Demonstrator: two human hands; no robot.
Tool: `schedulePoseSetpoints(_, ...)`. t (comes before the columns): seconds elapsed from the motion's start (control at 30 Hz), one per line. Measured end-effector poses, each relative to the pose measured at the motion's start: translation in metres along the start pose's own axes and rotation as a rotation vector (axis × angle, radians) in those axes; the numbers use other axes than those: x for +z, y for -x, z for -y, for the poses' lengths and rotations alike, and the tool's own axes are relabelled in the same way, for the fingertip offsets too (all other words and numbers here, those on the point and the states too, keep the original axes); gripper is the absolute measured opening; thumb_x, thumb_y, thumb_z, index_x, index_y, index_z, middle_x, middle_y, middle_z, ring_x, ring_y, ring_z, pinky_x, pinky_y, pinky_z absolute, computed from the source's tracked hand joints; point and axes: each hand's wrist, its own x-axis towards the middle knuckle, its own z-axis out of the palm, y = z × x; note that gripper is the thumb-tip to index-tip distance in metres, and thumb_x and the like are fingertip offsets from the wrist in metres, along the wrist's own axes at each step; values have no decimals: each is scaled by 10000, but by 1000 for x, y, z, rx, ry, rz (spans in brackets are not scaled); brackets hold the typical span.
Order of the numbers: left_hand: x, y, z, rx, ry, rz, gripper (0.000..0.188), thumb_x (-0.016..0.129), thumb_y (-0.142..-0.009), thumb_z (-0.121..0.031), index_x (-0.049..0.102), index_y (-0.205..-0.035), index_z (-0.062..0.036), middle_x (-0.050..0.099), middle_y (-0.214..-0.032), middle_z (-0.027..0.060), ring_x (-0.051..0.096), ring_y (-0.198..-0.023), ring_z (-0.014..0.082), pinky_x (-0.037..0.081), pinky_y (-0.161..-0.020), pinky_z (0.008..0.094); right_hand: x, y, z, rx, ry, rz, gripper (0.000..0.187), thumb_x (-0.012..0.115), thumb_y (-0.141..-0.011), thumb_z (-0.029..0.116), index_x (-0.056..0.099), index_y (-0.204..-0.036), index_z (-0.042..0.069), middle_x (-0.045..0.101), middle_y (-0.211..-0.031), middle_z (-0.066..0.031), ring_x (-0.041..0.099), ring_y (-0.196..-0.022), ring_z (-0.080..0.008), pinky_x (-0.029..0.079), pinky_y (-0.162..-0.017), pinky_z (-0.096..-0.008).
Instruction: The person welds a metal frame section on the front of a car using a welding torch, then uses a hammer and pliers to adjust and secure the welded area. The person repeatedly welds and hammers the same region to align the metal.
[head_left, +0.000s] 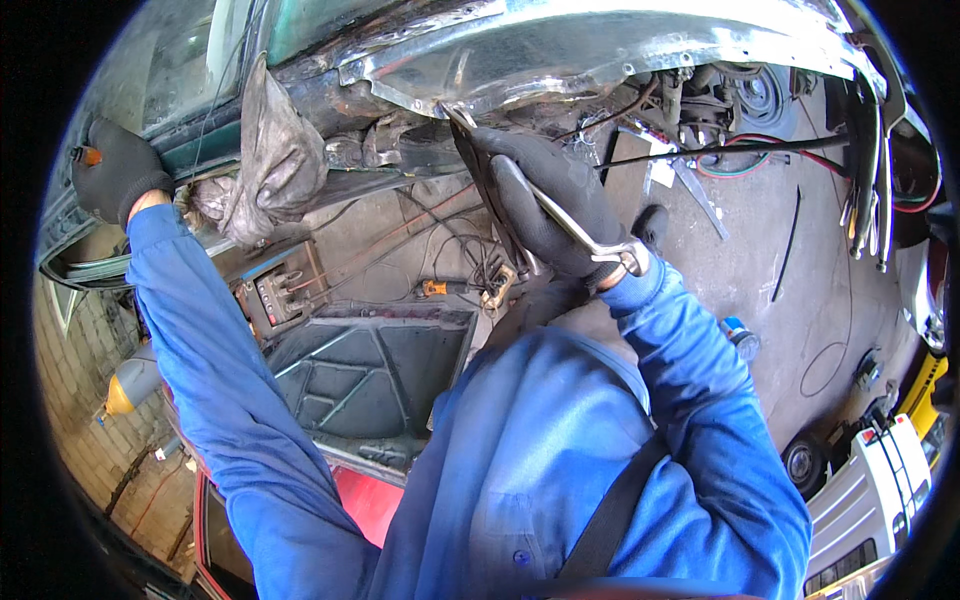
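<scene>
My right hand (560, 190), in a black glove, is closed round a pair of locking pliers (557, 217) with long metal handles. Their jaws meet the lower flange of a bare-metal fender panel (540, 65). Off to the left, my gloved left hand (120, 175) is closed beside the car's window frame. From its fist sticks the orange-brown end of a handle (88, 156); the rest of that tool is hidden. A dirty grey rag (280, 150) hangs over the car body between my hands.
Several metal clamps (872, 180) hang at the panel's right end. Below lie cables, a welding machine (280, 292) and a detached dark panel (345, 375). A blue-topped can (740, 335) stands on the floor at right. A gas cylinder (135, 382) is at far left.
</scene>
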Motion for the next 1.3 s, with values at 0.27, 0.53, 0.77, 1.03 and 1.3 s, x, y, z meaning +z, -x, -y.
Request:
schedulePoseSetpoints(0.27, -2, 6, -4, 40, 60, -54, 561, 657, -903, -425, 765, -1111, 84, 771, -1110, 307, 744, -1035, 442, 547, -954, 513, 3, 2, -3, -29, -19, 20, 348, 647, -1012, 52, 653, -1349, -38, 735, -1124, -260, 731, -988, -431, 587, -856, -475)
schedulePoseSetpoints(0.53, -4, 6, -13, -16, 19, -32, 549, 637, -925, -411, 759, -1125, 87, 770, -1124, 307, 742, -1051, 449, 545, -972, 514, 16, 12, -9, -52, 0, 11, 446, 678, -966, 31, 619, -1404, -28, 710, -1024, -226, 700, -897, -414, 563, -795, -476)
schedulePoseSetpoints(0.77, -3, 6, -7, -31, 64, 15, 563, 628, -940, -408, 744, -1171, 92, 761, -1155, 309, 742, -1055, 437, 550, -968, 512, 14, 7, 4, -51, 85, -6, 455, 699, -939, 47, 622, -1383, -10, 705, -930, -186, 698, -780, -390, 556, -697, -484)
schedulePoseSetpoints(1.03, 4, -3, 7, -8, 51, 17, 596, 636, -923, -446, 751, -1107, 109, 763, -1100, 325, 740, -1024, 440, 548, -950, 522, 14, 9, 15, 53, 191, 88, 462, 694, -956, 22, 617, -1411, -2, 691, -894, -177, 681, -765, -378, 539, -698, -476)
schedulePoseSetpoints(1.3, 3, 4, -1, -82, 57, -44, 582, 636, -901, -481, 779, -1093, 51, 768, -1112, 306, 733, -1060, 460, 545, -963, 519, 0, 6, 23, 16, 107, 160, 423, 647, -999, 37, 608, -1417, -18, 711, -946, -184, 707, -818, -365, 551, -718, -427)
